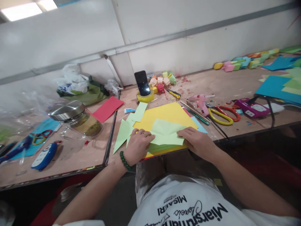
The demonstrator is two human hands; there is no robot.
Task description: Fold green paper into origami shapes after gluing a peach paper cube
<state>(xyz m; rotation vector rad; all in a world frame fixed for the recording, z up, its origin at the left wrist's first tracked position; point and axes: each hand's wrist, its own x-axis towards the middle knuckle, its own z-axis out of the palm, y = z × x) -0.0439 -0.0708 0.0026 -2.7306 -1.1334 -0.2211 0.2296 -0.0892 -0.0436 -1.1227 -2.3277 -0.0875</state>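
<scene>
A creased light green paper point(167, 133) lies over yellow sheets point(174, 113) at the table's front edge. My left hand point(138, 144), with a ring and a green bead bracelet point(125, 161), grips the paper's left end with curled fingers. At its right end, my right hand point(196, 139) pinches the same paper between thumb and fingers. Fold lines run across the paper's middle. More light green pieces point(122, 135) lie beside my left hand, partly over the yellow sheets.
A phone point(142, 83) stands in a yellow tape roll point(145, 98) behind the sheets. Scissors point(221, 116), a pink glue gun point(201, 103) and a purple power strip point(251, 108) lie right. On the left stand a glass jar point(88, 121) and a blue-white utility knife point(44, 156).
</scene>
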